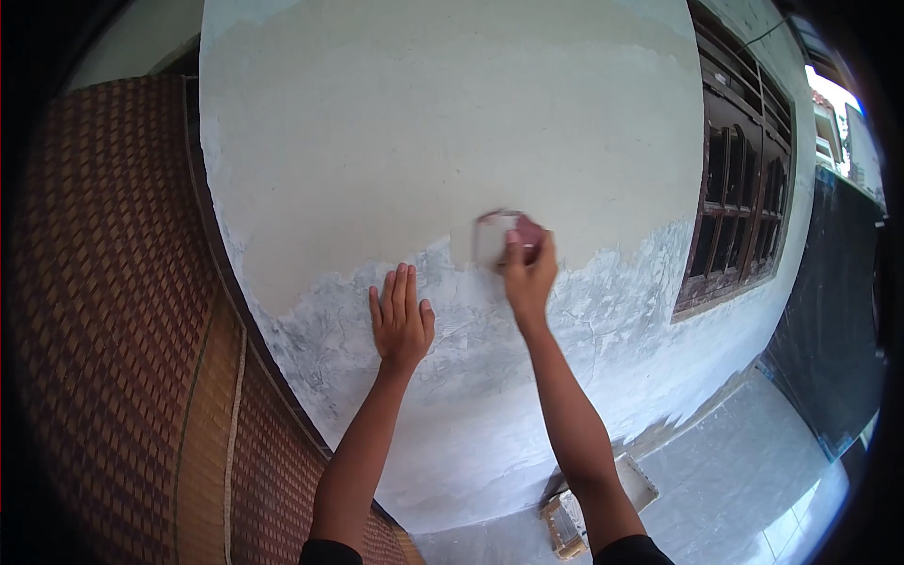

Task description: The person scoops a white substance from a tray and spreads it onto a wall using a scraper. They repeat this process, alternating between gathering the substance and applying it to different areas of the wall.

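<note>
A wall (452,122) fills the middle, cream above and patchy white-grey below, with a ragged border between the two. My left hand (401,318) lies flat against the wall near that border, fingers stretched upward and holding nothing. To its right, my right hand (530,273) grips a reddish-brown piece of sandpaper (530,237) and holds it at the wall, just above the border. Motion smears the left edge of the sandpaper, and my fingers cover part of it.
A woven brown panel (113,235) stands along the left side. On the right is a dark wooden window (739,179) with a barred frame. A tray or box (568,521) sits on the grey tiled floor (725,471) under my right arm. Further right hangs a dark sheet (829,311).
</note>
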{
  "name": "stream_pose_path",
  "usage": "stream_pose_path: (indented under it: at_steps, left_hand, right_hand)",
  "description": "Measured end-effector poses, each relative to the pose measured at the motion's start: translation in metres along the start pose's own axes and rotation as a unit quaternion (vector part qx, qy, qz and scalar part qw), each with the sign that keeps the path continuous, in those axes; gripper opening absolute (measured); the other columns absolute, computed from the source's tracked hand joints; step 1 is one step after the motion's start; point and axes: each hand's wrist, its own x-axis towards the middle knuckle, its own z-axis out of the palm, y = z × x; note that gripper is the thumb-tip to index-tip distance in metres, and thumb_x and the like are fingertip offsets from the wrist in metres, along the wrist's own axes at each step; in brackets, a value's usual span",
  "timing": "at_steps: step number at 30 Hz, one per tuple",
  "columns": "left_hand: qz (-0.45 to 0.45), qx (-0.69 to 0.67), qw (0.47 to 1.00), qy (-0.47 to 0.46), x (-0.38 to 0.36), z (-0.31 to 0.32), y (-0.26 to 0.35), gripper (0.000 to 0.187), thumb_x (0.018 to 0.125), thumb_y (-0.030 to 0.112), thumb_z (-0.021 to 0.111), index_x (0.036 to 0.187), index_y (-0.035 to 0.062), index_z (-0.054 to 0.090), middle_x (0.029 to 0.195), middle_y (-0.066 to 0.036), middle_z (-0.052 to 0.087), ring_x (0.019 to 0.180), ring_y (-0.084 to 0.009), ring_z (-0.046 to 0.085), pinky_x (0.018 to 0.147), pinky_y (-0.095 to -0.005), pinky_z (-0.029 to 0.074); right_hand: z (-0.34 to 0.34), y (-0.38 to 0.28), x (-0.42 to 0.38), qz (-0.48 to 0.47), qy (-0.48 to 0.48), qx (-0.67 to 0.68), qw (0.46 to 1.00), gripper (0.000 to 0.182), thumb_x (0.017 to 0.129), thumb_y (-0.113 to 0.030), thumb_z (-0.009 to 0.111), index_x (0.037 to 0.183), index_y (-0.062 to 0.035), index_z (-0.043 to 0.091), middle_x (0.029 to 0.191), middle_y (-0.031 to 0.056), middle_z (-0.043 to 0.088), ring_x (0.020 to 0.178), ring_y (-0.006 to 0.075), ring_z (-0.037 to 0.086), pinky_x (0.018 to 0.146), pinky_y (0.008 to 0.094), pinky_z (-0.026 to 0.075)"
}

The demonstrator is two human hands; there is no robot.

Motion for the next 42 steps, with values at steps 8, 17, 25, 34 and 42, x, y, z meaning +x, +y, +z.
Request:
stream_pose_path:
  at_steps: [8,17,25,34,42]
  left_hand:
    - [-0.003,0.021,1.0,0.006,0.0,-0.001,0.003,0.052,0.095,0.02,0.043,0.144,0.0004,0.04,0.147,-0.012,0.041,0.139,-0.0276,0.034,0.117,-0.0528,0.02]
    - [0.002,0.032,0.999,0.009,0.0,-0.003,0.002,0.051,0.097,0.022,0.04,0.144,0.001,0.04,0.147,-0.011,0.041,0.139,-0.0271,0.035,0.117,-0.0522,0.02]
    - [0.003,0.025,1.0,0.0,-0.001,-0.005,0.0,0.051,0.097,0.022,0.04,0.144,0.0018,0.04,0.147,-0.011,0.042,0.139,-0.0265,0.034,0.117,-0.052,0.019]
    - [0.001,0.026,1.0,-0.002,-0.001,-0.005,0.002,0.052,0.097,0.021,0.04,0.145,0.0018,0.039,0.148,-0.011,0.041,0.14,-0.0266,0.034,0.118,-0.0519,0.018]
    - [0.002,0.032,0.999,0.004,0.0,-0.002,0.001,0.051,0.098,0.022,0.039,0.144,0.0017,0.04,0.148,-0.011,0.041,0.14,-0.0266,0.034,0.118,-0.0519,0.018]
  right_hand:
    - [-0.004,-0.027,-0.012,0.02,-0.043,0.104,0.993,0.031,0.094,-0.027,0.064,0.105,0.0001,0.056,0.09,0.0096,0.057,0.077,0.0148,0.058,0.064,0.0304,0.052]
    - [-0.029,-0.012,0.011,0.111,0.094,0.102,0.984,0.029,0.097,-0.026,0.06,0.111,-0.0014,0.053,0.094,0.0076,0.059,0.079,0.0119,0.058,0.067,0.0266,0.051]
    - [-0.014,-0.001,0.007,0.043,0.018,0.03,0.998,0.032,0.094,-0.029,0.064,0.109,-0.0012,0.057,0.089,0.0094,0.059,0.077,0.0162,0.055,0.067,0.0326,0.048]
    - [-0.012,-0.012,0.004,-0.036,-0.072,-0.123,0.989,0.037,0.093,-0.03,0.066,0.109,0.002,0.056,0.093,0.0142,0.061,0.074,0.016,0.056,0.062,0.0329,0.047]
    - [-0.019,-0.021,0.013,0.055,-0.059,0.079,0.994,0.03,0.096,-0.027,0.062,0.108,0.0,0.057,0.096,0.0105,0.061,0.08,0.0143,0.058,0.064,0.027,0.049]
